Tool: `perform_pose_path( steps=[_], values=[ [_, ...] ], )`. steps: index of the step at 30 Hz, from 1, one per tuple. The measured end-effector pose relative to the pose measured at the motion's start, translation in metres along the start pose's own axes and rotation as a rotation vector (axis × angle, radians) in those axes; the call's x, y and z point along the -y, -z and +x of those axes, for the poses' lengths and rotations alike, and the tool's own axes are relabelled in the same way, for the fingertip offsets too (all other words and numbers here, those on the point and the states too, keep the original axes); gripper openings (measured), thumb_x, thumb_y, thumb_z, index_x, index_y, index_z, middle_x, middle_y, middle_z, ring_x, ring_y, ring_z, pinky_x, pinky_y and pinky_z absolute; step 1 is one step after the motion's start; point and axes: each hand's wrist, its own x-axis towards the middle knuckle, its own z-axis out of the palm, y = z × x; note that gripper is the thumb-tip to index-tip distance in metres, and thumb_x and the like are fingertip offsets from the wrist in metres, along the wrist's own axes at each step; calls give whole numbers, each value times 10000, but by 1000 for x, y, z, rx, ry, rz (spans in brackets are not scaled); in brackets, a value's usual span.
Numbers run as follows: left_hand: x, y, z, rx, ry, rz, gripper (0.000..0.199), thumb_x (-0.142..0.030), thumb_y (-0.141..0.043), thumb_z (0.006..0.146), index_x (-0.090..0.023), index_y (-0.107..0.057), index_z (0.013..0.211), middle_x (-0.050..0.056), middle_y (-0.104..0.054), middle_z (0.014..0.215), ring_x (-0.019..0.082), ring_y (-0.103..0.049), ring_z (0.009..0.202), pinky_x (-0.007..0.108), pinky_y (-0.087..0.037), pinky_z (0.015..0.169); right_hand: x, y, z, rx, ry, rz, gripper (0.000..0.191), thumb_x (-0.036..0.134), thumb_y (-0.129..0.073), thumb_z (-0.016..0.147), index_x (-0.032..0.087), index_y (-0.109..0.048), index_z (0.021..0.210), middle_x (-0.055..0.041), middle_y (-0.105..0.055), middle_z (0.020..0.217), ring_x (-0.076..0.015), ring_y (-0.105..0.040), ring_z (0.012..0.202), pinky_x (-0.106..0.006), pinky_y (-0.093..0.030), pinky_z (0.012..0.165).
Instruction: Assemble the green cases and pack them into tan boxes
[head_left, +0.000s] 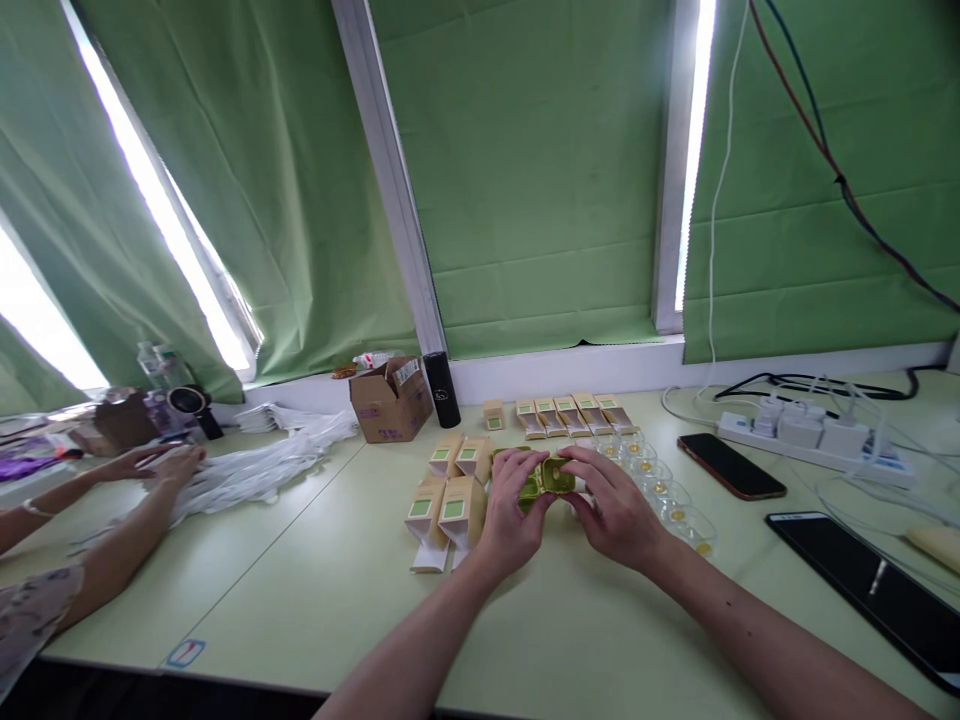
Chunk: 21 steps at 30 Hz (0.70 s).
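Forearms (426, 632) angled inward; left hand (514, 505), right hand (616, 503) curled, facing; each grip nearly closed, pinching green tray (557, 476).

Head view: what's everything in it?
Curtains: several, green, back
Table: one, pale, front
Flask: one, black, by wall
Box: one, brown, left of flask
Heap: one, white, left
Clutter: uncounted, mixed, far left
Cartons: ten, tan, centre
Domes: several, clear, right-centre
Devices: two, black, right
Power strip: one, white, right
Cables: several, mixed, right
Moulding: uncounted, green, centre
Co-worker's hands: two, left
Left hand: one, bare, on moulding
Right hand: one, bare, on moulding
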Motion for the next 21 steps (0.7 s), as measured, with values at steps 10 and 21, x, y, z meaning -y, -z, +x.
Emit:
perform_pose_path(
  steps=[10,21],
  values=[
    [-1,1,0,-26,7,11,455,-124,-675,916,-241,-634,1353,121,-693,1237,300,-577,1210,511,-517,1049,-2,0,-1,37,53,-68,340,141,-530,1021,233,-597,1341,-176,-656,1328,-327,-655,1247,-533,-608,999],
    [0,0,0,-42,1,25,451,-137,-688,914,-236,-644,1352,122,-707,1220,304,-580,1202,512,-524,1040,-1,0,1,24,83,-70,365,118,-509,1017,217,-625,1348,-190,-655,1323,-333,-657,1244,-526,-613,994]
  ],
)
